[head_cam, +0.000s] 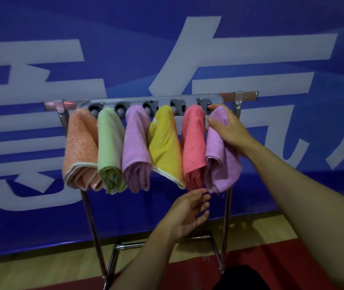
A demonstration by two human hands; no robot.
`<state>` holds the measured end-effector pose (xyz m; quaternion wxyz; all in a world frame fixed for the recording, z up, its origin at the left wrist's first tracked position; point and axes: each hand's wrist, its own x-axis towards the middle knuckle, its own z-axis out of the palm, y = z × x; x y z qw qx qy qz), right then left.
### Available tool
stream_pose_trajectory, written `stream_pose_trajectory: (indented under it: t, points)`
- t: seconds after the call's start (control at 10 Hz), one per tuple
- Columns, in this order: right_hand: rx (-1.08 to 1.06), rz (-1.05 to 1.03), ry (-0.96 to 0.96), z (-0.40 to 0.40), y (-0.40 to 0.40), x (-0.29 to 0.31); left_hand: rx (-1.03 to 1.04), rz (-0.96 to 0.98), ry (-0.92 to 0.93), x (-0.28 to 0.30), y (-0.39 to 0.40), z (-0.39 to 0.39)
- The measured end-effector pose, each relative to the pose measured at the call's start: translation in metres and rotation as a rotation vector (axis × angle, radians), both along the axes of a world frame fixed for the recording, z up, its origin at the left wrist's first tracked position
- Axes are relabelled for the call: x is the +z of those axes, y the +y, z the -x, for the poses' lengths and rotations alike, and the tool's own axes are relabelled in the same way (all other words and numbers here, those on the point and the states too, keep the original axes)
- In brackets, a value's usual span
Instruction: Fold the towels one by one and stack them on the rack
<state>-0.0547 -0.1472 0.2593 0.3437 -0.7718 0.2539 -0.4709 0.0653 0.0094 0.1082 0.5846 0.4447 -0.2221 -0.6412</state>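
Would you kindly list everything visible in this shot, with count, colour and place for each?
orange towel: one, orange with pale trim, far left of the holder
green towel: one, pale green, second from left
purple towels: two, lilac; one third from left, one at far right
yellow towel: one, yellow with pale trim, fourth
pink towel: one, coral pink, fifth
towel holder: one, grey, on the rack's top bar
rack: one, chrome, before the banner
banner: one, blue with white characters, behind
floor: wood and red, below
right hand: grips the far-right purple towel's top
left hand: open, fingertips near that towel's bottom edge
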Motion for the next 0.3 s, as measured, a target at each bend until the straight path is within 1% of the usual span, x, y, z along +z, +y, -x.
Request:
stream_pose_trajectory:
  t: [0.1,0.2,0.3]
  points:
    - [-0.013,-0.034,0.047,0.005,0.013,0.002,0.042,-0.011,-0.047,0.014,0.012,-0.006]
    - [-0.084,-0.055,0.103,0.011,0.027,0.004,0.026,0.024,-0.079,0.024,0.027,-0.002]
    - [-0.224,-0.085,0.199,0.019,0.034,0.009,0.023,0.058,-0.121,0.037,0.039,0.0]
